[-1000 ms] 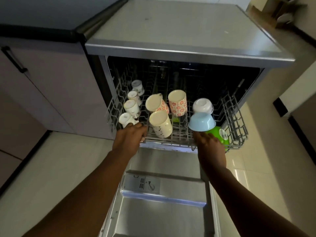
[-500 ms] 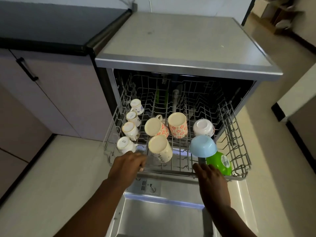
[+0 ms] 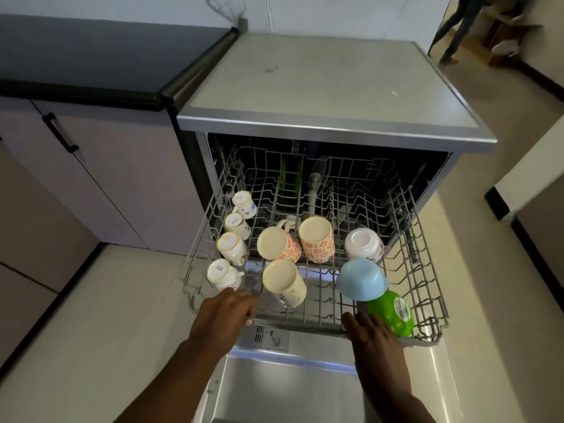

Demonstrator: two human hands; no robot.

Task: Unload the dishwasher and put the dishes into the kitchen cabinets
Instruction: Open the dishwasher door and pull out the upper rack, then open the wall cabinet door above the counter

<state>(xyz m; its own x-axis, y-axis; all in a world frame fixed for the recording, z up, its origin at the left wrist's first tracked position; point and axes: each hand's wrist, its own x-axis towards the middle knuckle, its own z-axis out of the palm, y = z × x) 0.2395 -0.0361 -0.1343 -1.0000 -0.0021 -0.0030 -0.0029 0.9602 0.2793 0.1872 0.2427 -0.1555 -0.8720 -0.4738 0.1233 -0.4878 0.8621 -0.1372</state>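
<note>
The wire upper rack point(image 3: 427, 239) stands pulled out of the dishwasher point(image 3: 320, 96) over the lowered door point(image 3: 290, 389). My left hand point(image 3: 224, 315) grips the rack's front rail at the left. At the right of that rail my right hand point(image 3: 370, 335) holds on, fingers curled over the wire. Several small white cups point(image 3: 232, 247) lie in a row along the rack's left side. Two floral mugs point(image 3: 316, 239) and a cream mug point(image 3: 285, 282) sit in the middle. A white bowl point(image 3: 363, 244), a blue bowl point(image 3: 361, 279) and a green bowl point(image 3: 392, 312) are upside down on the right.
A dark countertop point(image 3: 91, 53) with pale cabinet doors point(image 3: 100, 178) below it stands left of the dishwasher. Pale floor tiles point(image 3: 91, 331) lie on both sides of the door. A person's legs point(image 3: 457, 25) show in a doorway at the far right.
Both hands have drawn the rack out toward me, so the mugs and bowls now sit well outside the dishwasher and over the door.
</note>
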